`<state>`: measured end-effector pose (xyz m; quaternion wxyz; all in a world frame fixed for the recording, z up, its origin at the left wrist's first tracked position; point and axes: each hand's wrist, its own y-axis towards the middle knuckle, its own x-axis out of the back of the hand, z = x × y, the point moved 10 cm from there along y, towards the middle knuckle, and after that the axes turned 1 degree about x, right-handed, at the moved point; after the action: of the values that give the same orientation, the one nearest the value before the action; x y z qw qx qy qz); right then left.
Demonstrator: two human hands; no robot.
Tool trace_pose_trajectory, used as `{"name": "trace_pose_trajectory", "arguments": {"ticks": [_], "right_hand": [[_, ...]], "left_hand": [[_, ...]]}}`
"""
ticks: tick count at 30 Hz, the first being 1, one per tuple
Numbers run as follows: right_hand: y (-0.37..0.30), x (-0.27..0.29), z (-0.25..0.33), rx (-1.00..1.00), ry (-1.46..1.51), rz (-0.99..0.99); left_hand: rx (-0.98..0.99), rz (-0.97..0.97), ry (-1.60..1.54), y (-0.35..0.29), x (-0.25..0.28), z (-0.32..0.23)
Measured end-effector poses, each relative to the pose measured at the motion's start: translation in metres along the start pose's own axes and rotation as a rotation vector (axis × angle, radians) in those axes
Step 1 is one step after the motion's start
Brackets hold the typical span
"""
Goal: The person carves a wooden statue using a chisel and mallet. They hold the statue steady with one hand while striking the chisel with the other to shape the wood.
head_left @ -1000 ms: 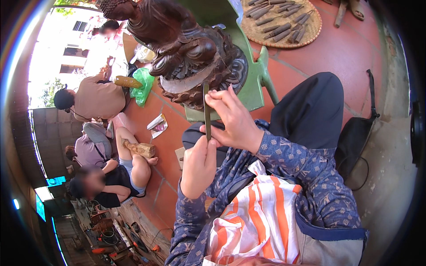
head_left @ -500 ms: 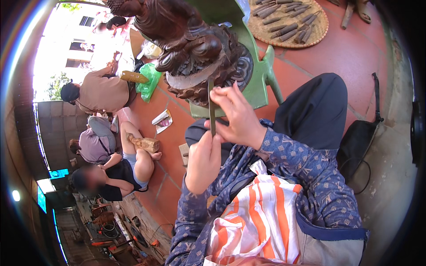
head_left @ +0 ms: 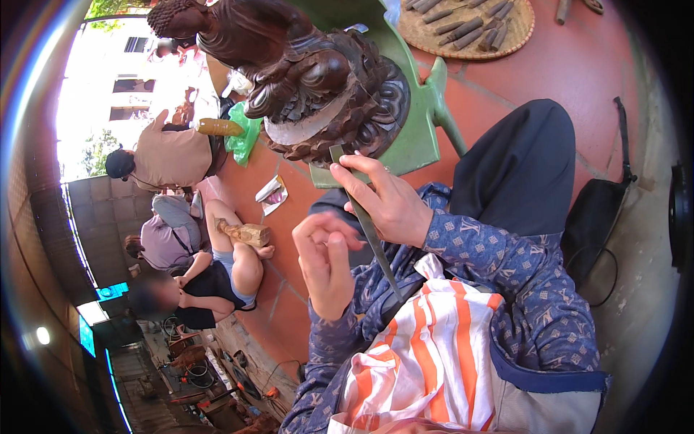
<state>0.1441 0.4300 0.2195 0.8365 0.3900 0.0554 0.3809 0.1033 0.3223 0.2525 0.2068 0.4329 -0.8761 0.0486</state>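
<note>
1. Floor [head_left: 571, 69]: red tiles with grey joints are spreading around me; a pale wall [head_left: 647, 210] is closing the right side.
2. Chair [head_left: 421, 148]: green, standing before me and bearing the statue.
3. Statue [head_left: 293, 54]: dark brown, a seated figure; its carved base is facing my hands.
4. Tray [head_left: 517, 36]: round, woven, lying on the tiles beyond the chair and holding dark tools [head_left: 460, 31].
5. Black bag [head_left: 589, 220]: lying between my right knee [head_left: 531, 155] and the wall.
6. Packet [head_left: 272, 195]: white-edged, lying on the tiles to the left.
7. Green bag [head_left: 244, 137]: lying beyond the packet, with a yellowish bottle [head_left: 217, 126] touching it.
8. People: three are sitting at left, wearing a tan top [head_left: 173, 153], a mauve top [head_left: 163, 242] and a black top [head_left: 199, 311]; a wood block [head_left: 249, 233] is resting by a bare leg.
9. Gear [head_left: 210, 376]: a mixed heap, lying along the lower left.
10. Bar [head_left: 376, 247]: flat, dark metal, slanting from near the statue's base down toward my striped shirt [head_left: 426, 340]. I cannot tell whether its upper end is touching the base.
11. Right hand [head_left: 390, 206]: I am holding the bar between thumb and fingers.
12. Left hand [head_left: 325, 260]: empty, loosely spread, fingers curling and blurred, just beside the bar.
13. Changes: half a second ago my left hand was gripping the bar's lower end and the bar was standing nearly upright in view; now that hand is off it and the bar is leaning, while my right hand is keeping its hold.
</note>
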Motion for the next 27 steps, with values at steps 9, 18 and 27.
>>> {"name": "trace_pose_trajectory", "arguments": {"ticks": [9,18,27], "right_hand": [[0.004,-0.007,0.005,-0.004,0.005,-0.081],[0.009,-0.006,-0.003,-0.043,0.169,-0.038],[0.009,-0.007,-0.003,-0.046,0.116,-0.034]], "left_hand": [[-0.321,-0.262,0.139,0.002,-0.009,0.002],[-0.203,-0.215,0.165,0.033,-0.001,0.002],[-0.186,-0.135,0.145,0.042,0.003,0.006]]}}
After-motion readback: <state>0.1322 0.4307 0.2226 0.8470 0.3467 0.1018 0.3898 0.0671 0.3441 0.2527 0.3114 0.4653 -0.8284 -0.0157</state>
